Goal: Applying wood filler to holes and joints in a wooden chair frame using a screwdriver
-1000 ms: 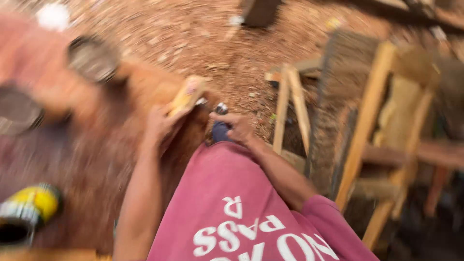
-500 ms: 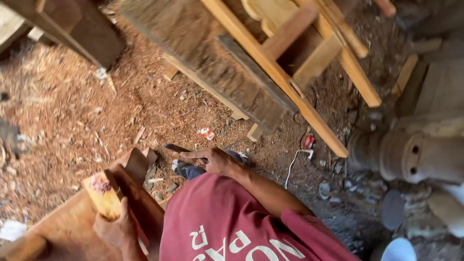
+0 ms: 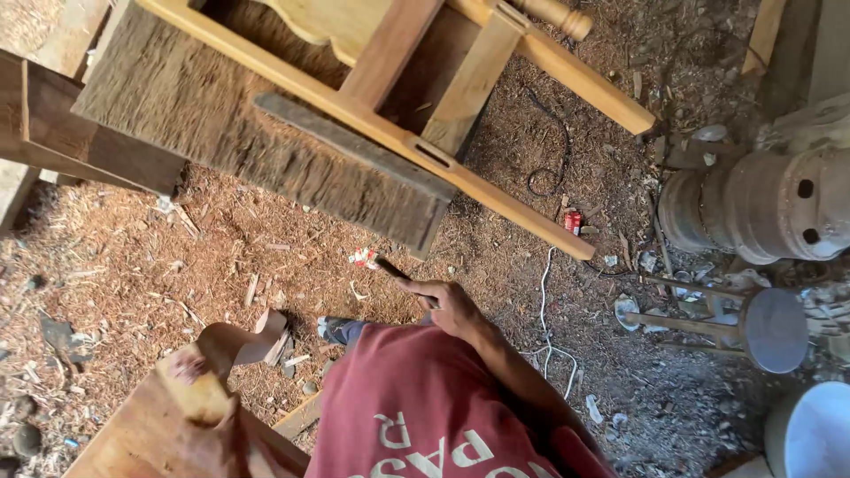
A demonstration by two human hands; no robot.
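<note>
right hand (image 3: 452,305) grasping dark thin tool (image 3: 396,270) | left hand (image 3: 208,425) blurred, grip unclear, on yellow block (image 3: 199,394) | wooden piece (image 3: 133,438) sanding looks unfinished

Two hands, one dark tool (image 3: 394,269), one wooden chair frame (image 3: 416,133), one red can (image 3: 573,221).
</note>
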